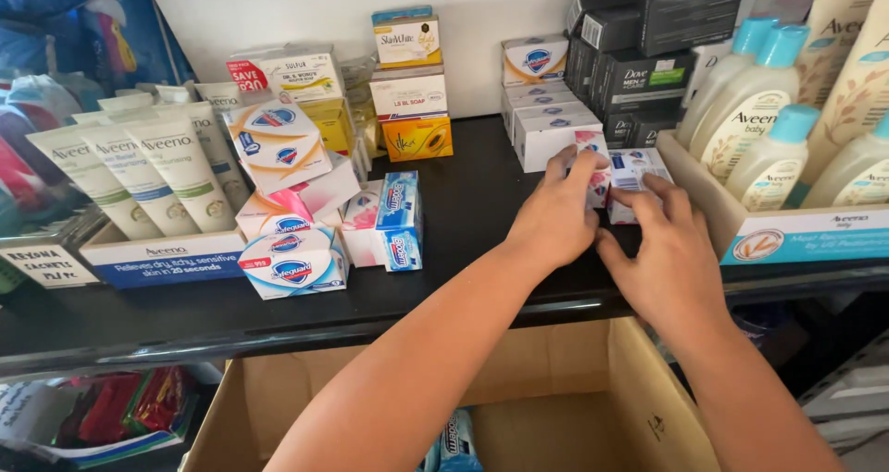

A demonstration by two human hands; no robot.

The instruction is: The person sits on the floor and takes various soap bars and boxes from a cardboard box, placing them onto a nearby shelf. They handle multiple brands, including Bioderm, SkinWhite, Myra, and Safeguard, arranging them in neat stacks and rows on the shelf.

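The left hand (556, 214) lies palm down on the black shelf (482, 203), its fingers curled over the top of a small white and pink soap box (593, 162), which it pinches from above. Just to the right of that grip, the right hand (669, 250) closes its fingers on a second small box, white with blue and pink print (637, 168); the thumb side is hidden, so how firmly it grips cannot be told. The two boxes stand touching each other, and the two hands are just beside one another.

Directly behind the held boxes, toward the wall, sits a stack of white soap boxes with a shield emblem (546, 111). Behind and to the right of the hands rise dark grey cartons (648, 55). Right of the right hand, a cardboard display tray (796, 236) holds cream lotion bottles with turquoise caps (755, 101).

Well to the left of the hands lie blue and white soap boxes (400, 220) and a loose pile of white soap packs (292, 264); further left stands a tray of cream tubes (157, 171). Behind these are orange and yellow soap boxes (417, 138).

Below the wrists, in front of the shelf edge, an open brown carton (574, 389) shows blue packs (458, 444) at its bottom.
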